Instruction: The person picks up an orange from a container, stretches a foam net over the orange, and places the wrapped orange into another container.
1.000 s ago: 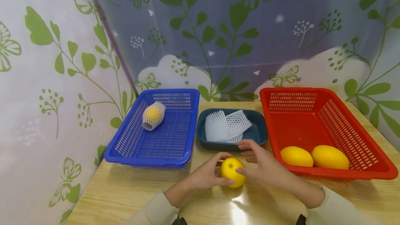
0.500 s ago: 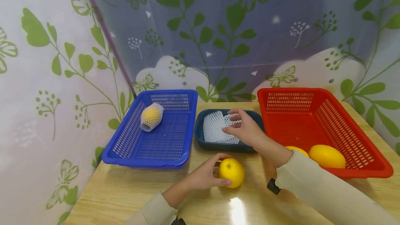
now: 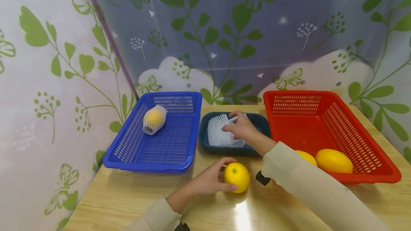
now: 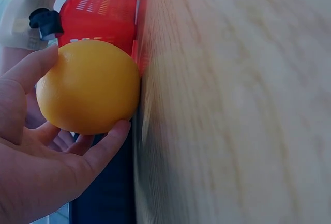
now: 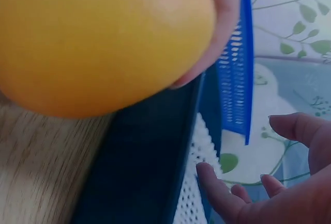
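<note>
A round yellow fruit (image 3: 237, 177) with a small greenish stem mark rests on the wooden table; its exact kind is unclear. My left hand (image 3: 209, 180) holds it from the left, thumb and fingers curved about its side, as the left wrist view also shows. My right hand (image 3: 241, 128) hovers over the dark teal tray (image 3: 263, 126), fingers spread and nothing seen between them. White foam net sleeves (image 3: 217, 131) lie in that tray, partly hidden by the hand. In the right wrist view the fingertips (image 5: 207, 175) appear close to the netting; contact cannot be told.
At left stands a blue basket (image 3: 151, 167) with one net-wrapped yellow fruit (image 3: 155, 118). A red basket (image 3: 379, 179) on the right contains two yellow fruits (image 3: 334, 160), one partly covered by my right sleeve. A printed curtain (image 3: 199, 27) hangs behind the table.
My right hand has left the fruit's right side and reached forward over the tray, then slightly left. The left hand keeps its hold on the fruit.
</note>
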Tool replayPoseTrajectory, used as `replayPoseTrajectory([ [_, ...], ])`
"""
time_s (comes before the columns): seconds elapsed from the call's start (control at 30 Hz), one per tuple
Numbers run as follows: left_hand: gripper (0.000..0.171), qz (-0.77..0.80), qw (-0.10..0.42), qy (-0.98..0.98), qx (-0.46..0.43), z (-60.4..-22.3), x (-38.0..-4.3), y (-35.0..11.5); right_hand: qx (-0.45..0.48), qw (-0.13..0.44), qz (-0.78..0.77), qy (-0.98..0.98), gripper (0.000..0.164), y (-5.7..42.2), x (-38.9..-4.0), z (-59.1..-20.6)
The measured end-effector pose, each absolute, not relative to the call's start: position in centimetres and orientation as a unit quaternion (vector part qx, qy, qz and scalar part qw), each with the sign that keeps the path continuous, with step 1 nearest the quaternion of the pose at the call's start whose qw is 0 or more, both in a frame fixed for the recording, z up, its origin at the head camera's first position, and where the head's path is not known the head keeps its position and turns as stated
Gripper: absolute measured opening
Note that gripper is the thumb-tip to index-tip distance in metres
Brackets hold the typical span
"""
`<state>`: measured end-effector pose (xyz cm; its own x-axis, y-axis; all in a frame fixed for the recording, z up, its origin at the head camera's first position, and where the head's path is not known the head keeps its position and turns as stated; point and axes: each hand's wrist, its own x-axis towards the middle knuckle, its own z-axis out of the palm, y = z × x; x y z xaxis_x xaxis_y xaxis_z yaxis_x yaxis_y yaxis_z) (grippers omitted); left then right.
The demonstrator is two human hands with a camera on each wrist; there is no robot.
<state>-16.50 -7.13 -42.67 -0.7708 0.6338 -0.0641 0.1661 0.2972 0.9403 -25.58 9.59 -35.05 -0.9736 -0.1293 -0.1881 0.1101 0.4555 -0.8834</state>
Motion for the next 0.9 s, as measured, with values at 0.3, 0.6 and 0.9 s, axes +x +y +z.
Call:
replayPoseTrajectory([
  [0.3,0.064,0.528,0.221,0.779,0.257,-42.4,-16.4,-7.4,0.024,0.121,-0.507,0.853,0.059,9.1,-26.5,-36.5],
  [0.6,0.064,0.530,0.225,0.775,0.260,-42.4,-16.4,-7.4,0.059,0.142,-0.502,0.851,0.062,8.7,-26.6,-37.2],
  [0.9,0.063,0.521,0.225,0.781,0.260,-42.3,-16.4,-7.5,0.080,0.146,-0.500,0.850,0.061,8.3,-26.7,-37.7],
])
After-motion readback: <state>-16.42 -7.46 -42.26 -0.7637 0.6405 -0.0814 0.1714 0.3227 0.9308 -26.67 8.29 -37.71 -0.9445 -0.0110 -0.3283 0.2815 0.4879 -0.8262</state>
